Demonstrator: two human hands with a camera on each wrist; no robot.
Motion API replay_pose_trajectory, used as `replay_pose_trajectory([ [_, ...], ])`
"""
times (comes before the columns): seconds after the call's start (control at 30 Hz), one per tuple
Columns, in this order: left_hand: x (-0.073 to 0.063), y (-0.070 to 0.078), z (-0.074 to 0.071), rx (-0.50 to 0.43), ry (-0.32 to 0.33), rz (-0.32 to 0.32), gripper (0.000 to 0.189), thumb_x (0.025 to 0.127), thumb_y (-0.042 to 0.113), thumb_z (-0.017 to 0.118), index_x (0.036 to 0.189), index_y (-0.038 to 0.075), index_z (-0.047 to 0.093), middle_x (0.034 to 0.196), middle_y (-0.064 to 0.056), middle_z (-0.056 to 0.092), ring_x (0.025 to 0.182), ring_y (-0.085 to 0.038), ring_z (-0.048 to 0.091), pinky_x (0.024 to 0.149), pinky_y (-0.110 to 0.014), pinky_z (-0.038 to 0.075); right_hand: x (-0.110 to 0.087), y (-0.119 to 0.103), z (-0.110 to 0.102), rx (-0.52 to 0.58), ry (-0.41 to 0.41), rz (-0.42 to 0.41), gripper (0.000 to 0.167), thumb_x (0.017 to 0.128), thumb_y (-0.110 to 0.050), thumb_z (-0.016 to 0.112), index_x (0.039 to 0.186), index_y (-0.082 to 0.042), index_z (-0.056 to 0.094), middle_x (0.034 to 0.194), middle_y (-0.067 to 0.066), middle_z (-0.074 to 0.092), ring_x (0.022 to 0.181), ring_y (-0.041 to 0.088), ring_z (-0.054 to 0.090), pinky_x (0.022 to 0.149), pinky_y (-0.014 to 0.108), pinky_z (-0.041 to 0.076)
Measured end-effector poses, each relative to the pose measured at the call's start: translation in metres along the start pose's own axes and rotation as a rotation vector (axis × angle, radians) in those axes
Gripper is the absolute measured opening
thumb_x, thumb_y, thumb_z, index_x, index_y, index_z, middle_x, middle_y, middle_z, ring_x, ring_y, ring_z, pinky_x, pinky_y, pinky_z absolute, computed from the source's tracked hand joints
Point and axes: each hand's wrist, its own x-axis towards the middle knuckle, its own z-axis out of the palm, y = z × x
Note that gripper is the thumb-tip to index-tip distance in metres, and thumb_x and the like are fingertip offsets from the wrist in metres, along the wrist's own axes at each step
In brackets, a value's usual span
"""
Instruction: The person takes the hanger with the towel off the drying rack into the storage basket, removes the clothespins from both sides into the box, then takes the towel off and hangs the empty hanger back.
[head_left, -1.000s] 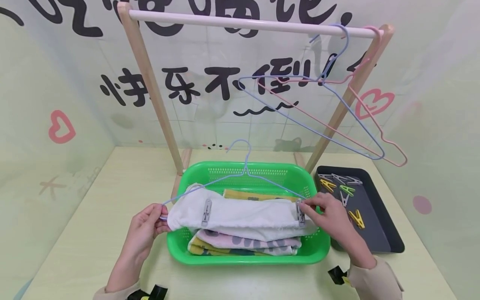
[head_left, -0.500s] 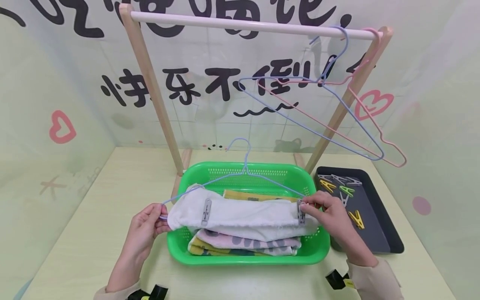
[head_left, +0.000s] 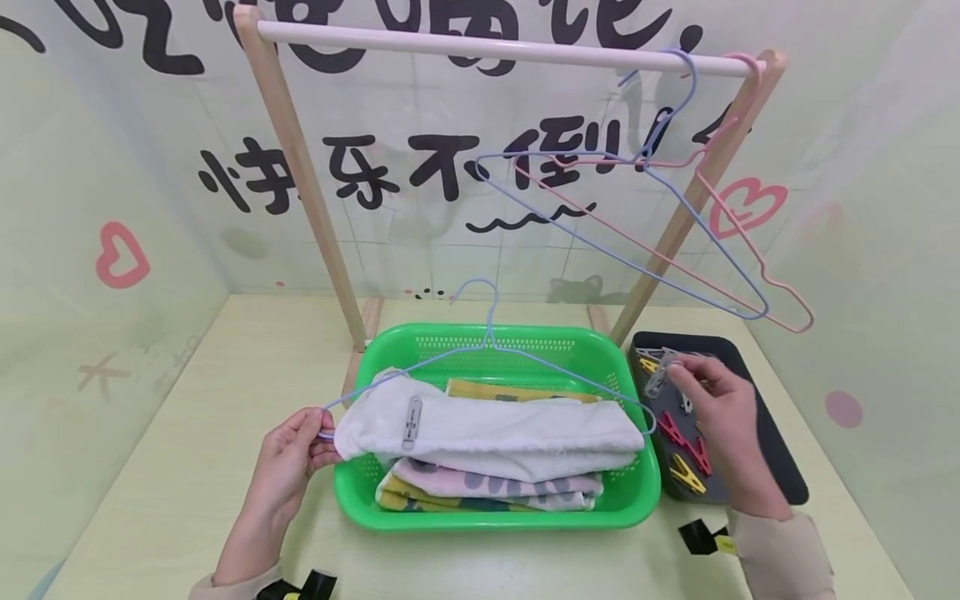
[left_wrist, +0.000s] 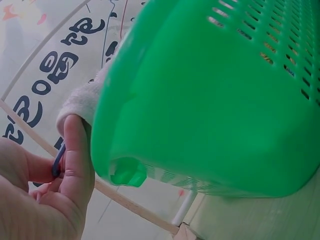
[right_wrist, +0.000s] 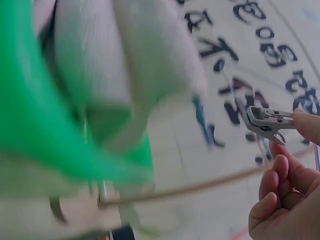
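Observation:
My left hand (head_left: 292, 450) pinches the left end of a blue wire hanger (head_left: 450, 354) between thumb and fingers. Over the hanger's lower bar is folded a white towel (head_left: 510, 433), lying across the basket. One grey clothespin (head_left: 412, 422) clips the towel near its left end; its right end bears none. My right hand (head_left: 723, 408) is above the dark tray and pinches another grey clothespin (right_wrist: 270, 122), which is off the towel. In the left wrist view, the thumb and fingers meet at the hanger's end (left_wrist: 58, 161).
The green basket (head_left: 495, 521) holds several folded patterned cloths (head_left: 487, 483). A dark tray (head_left: 780, 467) to its right has several coloured clothespins. Behind stands a wooden rack with a white bar (head_left: 465, 46); a blue hanger (head_left: 678, 196) and a pink hanger (head_left: 780, 292) hang at its right end.
My right hand has taken the grey clothespin off the towel's right end and moved right, over the tray. The hanger's right end now shows. The left hand holds its place.

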Motion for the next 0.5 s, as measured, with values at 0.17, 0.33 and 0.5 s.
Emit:
replay_pose_trajectory([
  [0.17, 0.0, 0.0, 0.001, -0.01, 0.002, 0.0, 0.029, 0.1, 0.019, 0.046, 0.077, 0.01, 0.061, 0.068, 0.003, 0.062, 0.056, -0.007, 0.06, 0.053, -0.02, 0.055, 0.008, 0.023, -0.033, -0.337, 0.027, 0.116, 0.035, 0.09, -0.031, 0.064, 0.107, 0.0, 0.065, 0.085, -0.012, 0.064, 0.074, 0.001, 0.054, 0.063, 0.01, 0.045],
  [0.33, 0.0, 0.0, 0.002, -0.008, 0.008, -0.008, 0.029, 0.1, 0.021, 0.047, 0.077, 0.01, 0.061, 0.067, 0.003, 0.062, 0.056, -0.007, 0.061, 0.053, -0.02, 0.055, 0.004, 0.05, -0.064, -0.714, -0.099, 0.148, 0.037, 0.087, -0.031, 0.067, 0.094, 0.006, 0.065, 0.081, 0.015, 0.067, 0.066, 0.016, 0.058, 0.053, 0.024, 0.044],
  [0.5, 0.0, 0.0, 0.001, -0.007, 0.013, -0.014, 0.029, 0.099, 0.023, 0.048, 0.077, 0.009, 0.061, 0.067, 0.002, 0.062, 0.056, -0.008, 0.061, 0.054, -0.02, 0.055, -0.002, 0.069, -0.084, -0.889, -0.301, 0.249, 0.036, 0.085, -0.03, 0.067, 0.083, 0.006, 0.063, 0.072, 0.014, 0.064, 0.063, 0.024, 0.058, 0.048, 0.035, 0.043],
])
